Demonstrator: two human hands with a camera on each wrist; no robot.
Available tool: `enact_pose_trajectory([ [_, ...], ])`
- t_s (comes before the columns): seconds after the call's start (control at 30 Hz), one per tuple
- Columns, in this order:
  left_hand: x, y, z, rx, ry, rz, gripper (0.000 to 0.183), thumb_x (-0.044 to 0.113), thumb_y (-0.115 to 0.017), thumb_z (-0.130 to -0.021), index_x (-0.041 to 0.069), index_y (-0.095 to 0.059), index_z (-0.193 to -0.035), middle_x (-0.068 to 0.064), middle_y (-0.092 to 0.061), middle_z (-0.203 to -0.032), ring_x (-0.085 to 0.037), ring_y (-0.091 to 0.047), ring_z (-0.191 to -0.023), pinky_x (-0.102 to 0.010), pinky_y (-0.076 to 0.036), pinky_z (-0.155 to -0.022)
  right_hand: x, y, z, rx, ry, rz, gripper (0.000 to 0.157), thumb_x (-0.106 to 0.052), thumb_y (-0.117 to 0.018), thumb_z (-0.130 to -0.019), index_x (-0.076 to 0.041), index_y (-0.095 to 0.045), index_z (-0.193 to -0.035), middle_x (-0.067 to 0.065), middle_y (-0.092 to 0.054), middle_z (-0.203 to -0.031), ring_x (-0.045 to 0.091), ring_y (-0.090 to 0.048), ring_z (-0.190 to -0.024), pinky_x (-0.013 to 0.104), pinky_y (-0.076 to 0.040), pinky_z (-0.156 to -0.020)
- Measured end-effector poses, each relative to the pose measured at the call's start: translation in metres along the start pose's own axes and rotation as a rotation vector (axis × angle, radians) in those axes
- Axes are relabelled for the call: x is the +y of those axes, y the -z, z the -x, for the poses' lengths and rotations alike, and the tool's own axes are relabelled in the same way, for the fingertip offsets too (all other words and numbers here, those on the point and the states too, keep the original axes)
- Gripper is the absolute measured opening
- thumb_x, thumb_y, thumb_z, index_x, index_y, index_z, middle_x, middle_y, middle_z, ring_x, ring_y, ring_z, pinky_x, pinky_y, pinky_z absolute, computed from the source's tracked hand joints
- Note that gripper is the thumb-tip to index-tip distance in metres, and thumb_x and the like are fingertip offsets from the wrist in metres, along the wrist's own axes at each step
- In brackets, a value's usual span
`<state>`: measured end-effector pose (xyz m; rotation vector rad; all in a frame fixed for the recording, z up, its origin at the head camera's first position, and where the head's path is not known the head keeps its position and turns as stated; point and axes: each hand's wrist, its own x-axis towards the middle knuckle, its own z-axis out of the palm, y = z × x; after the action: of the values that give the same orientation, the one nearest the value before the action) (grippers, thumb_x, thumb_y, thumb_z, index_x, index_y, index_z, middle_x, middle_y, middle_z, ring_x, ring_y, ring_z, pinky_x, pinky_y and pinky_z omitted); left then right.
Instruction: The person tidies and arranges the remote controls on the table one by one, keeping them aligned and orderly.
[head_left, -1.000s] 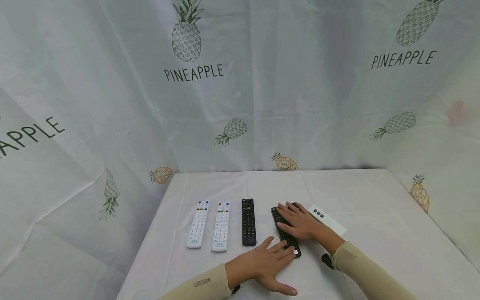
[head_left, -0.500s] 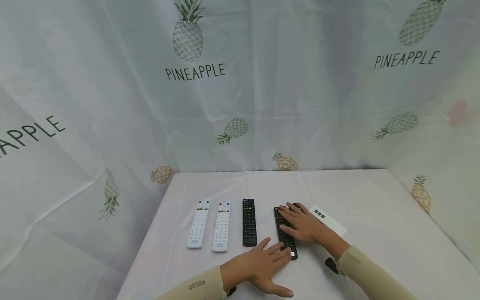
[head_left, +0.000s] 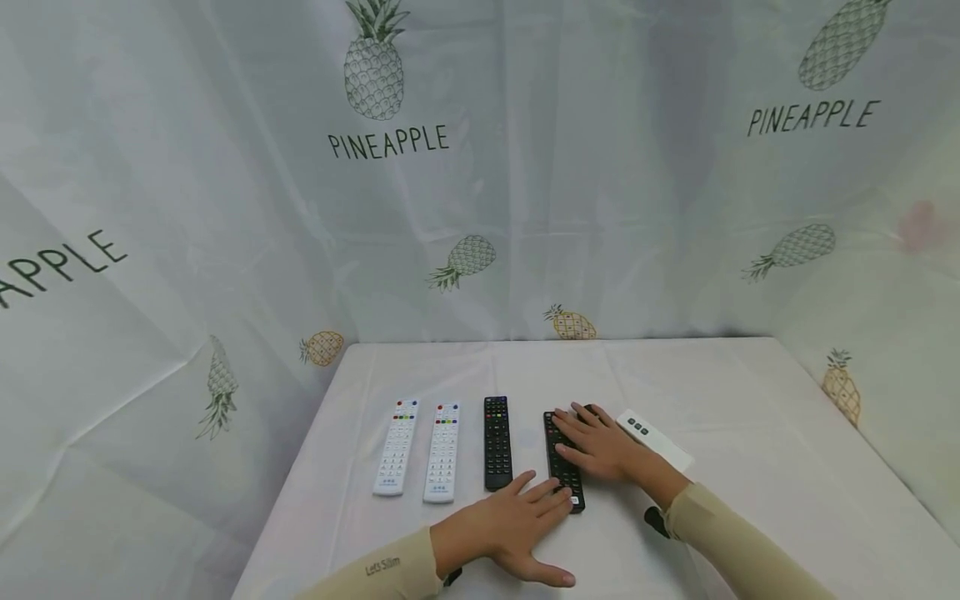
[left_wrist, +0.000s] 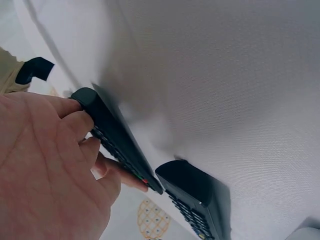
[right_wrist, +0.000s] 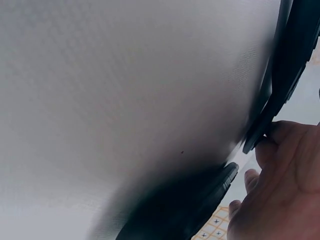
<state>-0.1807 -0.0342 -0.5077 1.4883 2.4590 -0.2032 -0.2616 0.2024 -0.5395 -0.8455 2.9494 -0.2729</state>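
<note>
white cloth [head_left: 180,275] printed with pineapples hangs to the left of both hands and beyond them, past the far edge of the white table [head_left: 450,367]. farthest left, ahead of the left hand and off to its left, the first white remote [head_left: 395,448] lies flat with a few coloured buttons at its far end. nearer that hand, on the same side, the second white remote [head_left: 442,453] lies beside it, not touching. next comes the lone black remote [head_left: 497,442], just ahead of the left hand. the left hand [head_left: 517,533] has its fingers straight and spread, thumb out toward the person, its fingertips on the near end of the black remote under the hands [head_left: 567,473]. the right hand [head_left: 603,450] lies over the far part of that same remote, fingers straight and slightly spread, thumb out on top of it. a bit of a dark thing [head_left: 588,408] shows between the right fingers, the rest hidden. right of that hand, partly behind its wrist, lies a white slab [head_left: 655,440] with three dark spots. a beige sleeve [head_left: 742,542] covers the right arm.
</note>
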Motion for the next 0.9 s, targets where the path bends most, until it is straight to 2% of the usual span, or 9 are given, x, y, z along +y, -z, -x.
enact_pose_trajectory([
  [0.33, -0.005, 0.001, 0.004, -0.004, 0.006, -0.004, 0.089, 0.081, -0.023, -0.09, 0.027, -0.012, -0.16, 0.011, -0.008, -0.166, -0.014, -0.008, -0.155, -0.046, -0.012, -0.125, 0.001, -0.003, -0.007, -0.008, -0.009, -0.048, 0.065, -0.055, -0.033, -0.103, -0.015, -0.035, -0.155, 0.005, -0.034, -0.161, 0.036, -0.02, -0.151, 0.06, -0.011, -0.12],
  [0.7, -0.01, 0.0, 0.004, -0.009, 0.012, 0.009, 0.089, 0.082, -0.022, -0.09, 0.028, -0.01, -0.16, 0.011, -0.007, -0.166, -0.014, -0.007, -0.155, -0.046, -0.011, -0.125, 0.001, -0.004, -0.013, -0.023, -0.028, -0.03, 0.065, -0.054, -0.033, -0.104, -0.015, -0.033, -0.155, 0.004, -0.032, -0.162, 0.036, -0.019, -0.152, 0.06, -0.01, -0.12],
  [0.9, -0.013, -0.001, 0.004, -0.006, 0.012, 0.015, 0.088, 0.082, -0.022, -0.09, 0.03, -0.009, -0.16, 0.011, -0.006, -0.166, -0.014, -0.008, -0.155, -0.047, -0.012, -0.124, 0.001, -0.004, -0.017, -0.046, -0.041, -0.035, 0.068, -0.059, -0.03, -0.102, -0.019, -0.03, -0.157, 0.0, -0.029, -0.163, 0.033, -0.016, -0.153, 0.058, -0.009, -0.121],
])
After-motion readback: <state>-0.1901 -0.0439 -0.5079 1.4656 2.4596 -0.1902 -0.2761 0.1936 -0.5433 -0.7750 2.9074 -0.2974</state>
